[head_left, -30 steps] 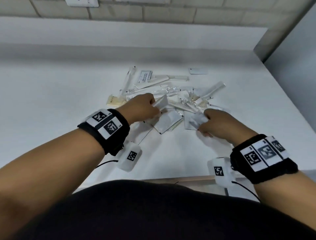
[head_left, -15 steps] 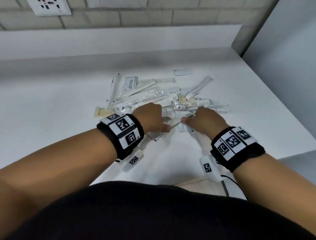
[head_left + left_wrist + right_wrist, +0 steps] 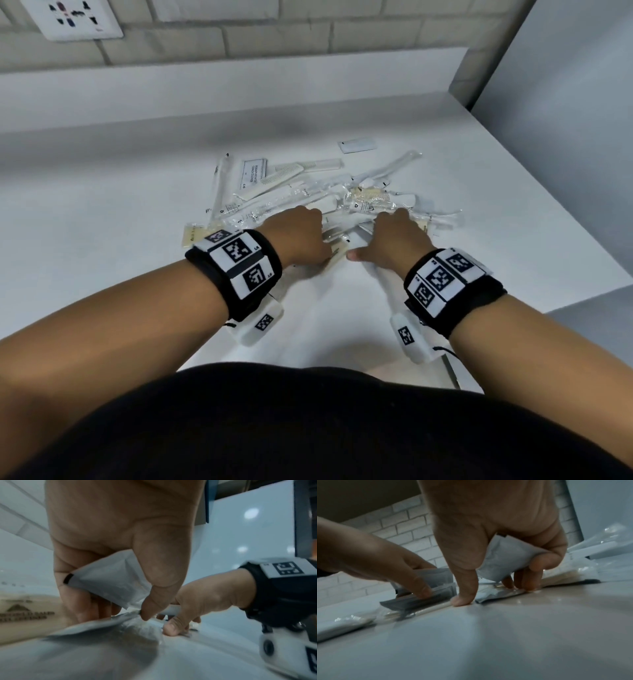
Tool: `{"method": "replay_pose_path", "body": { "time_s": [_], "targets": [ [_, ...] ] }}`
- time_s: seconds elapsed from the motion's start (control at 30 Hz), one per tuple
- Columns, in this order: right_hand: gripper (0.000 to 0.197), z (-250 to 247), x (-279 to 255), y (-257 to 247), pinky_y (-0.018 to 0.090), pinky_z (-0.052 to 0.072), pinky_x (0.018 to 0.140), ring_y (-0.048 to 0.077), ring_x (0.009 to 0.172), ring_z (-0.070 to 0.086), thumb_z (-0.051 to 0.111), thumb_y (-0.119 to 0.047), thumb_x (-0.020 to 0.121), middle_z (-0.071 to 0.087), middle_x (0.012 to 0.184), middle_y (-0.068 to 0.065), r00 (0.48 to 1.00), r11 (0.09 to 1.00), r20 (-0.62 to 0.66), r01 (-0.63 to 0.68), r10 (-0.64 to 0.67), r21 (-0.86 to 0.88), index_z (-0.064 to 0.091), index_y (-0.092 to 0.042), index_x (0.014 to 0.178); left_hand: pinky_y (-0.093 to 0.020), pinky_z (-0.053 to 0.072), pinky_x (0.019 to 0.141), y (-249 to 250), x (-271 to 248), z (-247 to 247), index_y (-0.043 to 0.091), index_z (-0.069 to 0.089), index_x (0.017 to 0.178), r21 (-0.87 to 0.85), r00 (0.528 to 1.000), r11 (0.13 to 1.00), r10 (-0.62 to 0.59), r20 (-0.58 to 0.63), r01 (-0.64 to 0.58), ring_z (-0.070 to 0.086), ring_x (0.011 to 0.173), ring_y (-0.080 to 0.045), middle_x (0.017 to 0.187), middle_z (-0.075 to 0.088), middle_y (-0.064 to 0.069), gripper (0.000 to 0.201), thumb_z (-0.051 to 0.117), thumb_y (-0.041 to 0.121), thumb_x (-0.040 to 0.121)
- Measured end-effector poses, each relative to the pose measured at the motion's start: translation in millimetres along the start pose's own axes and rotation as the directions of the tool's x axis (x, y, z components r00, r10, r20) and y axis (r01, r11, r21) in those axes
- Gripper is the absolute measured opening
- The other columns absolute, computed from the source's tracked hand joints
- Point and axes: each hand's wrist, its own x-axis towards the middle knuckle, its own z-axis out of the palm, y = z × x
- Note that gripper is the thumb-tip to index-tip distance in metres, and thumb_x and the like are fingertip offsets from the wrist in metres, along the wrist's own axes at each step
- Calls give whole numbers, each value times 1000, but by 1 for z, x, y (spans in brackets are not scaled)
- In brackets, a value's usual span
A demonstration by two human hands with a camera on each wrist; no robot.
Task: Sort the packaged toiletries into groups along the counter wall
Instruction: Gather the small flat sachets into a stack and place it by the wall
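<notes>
A pile of packaged toiletries (image 3: 329, 198) lies mid-counter: combs, toothbrushes, sachets in clear and white wrappers. My left hand (image 3: 301, 236) is at the pile's near edge, a white sachet (image 3: 109, 580) tucked in its palm under the thumb. Its thumb tip pinches the edge of a flat sachet (image 3: 102, 623) on the counter. My right hand (image 3: 390, 240) is close beside it, curled fingers holding another white sachet (image 3: 505, 558). Its thumb touches the counter, and its other fingertips (image 3: 527, 586) press on a flat packet (image 3: 498, 593). The head view hides both palms.
A single white sachet (image 3: 357, 145) lies apart behind the pile, and a shampoo sachet (image 3: 252, 173) at its back left. A yellowish packet (image 3: 193, 235) lies left of my left wrist. The white counter (image 3: 102, 222) meets a ledge below a brick wall with a socket (image 3: 73, 19). A grey panel (image 3: 565, 102) stands on the right.
Both hands have come closer together and dropped onto the near edge of the pile, still holding their sachets. The head view has tilted so more wall shows.
</notes>
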Motion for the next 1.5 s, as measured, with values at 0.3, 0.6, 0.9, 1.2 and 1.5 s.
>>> {"method": "replay_pose_path", "body": {
  "time_s": [0.3,0.6,0.9,1.2,1.5],
  "targets": [
    [32,-3,-2,0,37,52,79,31,99,58,55,-25,84,56,112,14,988,976,23,152,-150,-157,55,-6,109,-27,36,56,-18,5,-11,15,47,104,-20,999,1000,-5,45,6,51,74,-14,84,51,5,26,58,23,82],
    [25,-6,-18,10,36,40,70,28,83,52,52,-14,91,57,99,12,964,965,100,233,-246,123,41,-12,113,-46,54,88,-82,-40,-42,11,47,113,-911,990,390,-13,143,137,70,96,-34,108,69,-19,28,46,-3,89],
    [30,-70,-11,73,31,33,60,17,62,42,67,-43,78,45,76,0,997,742,-71,41,8,669,45,-23,84,-30,43,60,-84,-75,-27,12,55,85,-172,980,970,-150,133,171,57,68,-20,80,63,-8,33,60,44,87],
    [16,-80,28,121,32,36,68,26,83,49,48,-24,92,54,94,11,999,942,-49,23,-7,334,52,-11,99,-31,47,70,-40,-83,14,19,43,116,184,948,953,-270,166,239,55,88,-21,93,52,5,68,73,55,67],
    [29,-83,33,103,34,42,84,28,102,53,50,-19,93,58,118,12,916,934,185,356,-356,33,55,-8,119,-28,39,64,-31,-80,-1,21,56,103,10,902,918,-391,183,396,54,83,-19,90,57,2,32,64,45,83]
  ]
}}
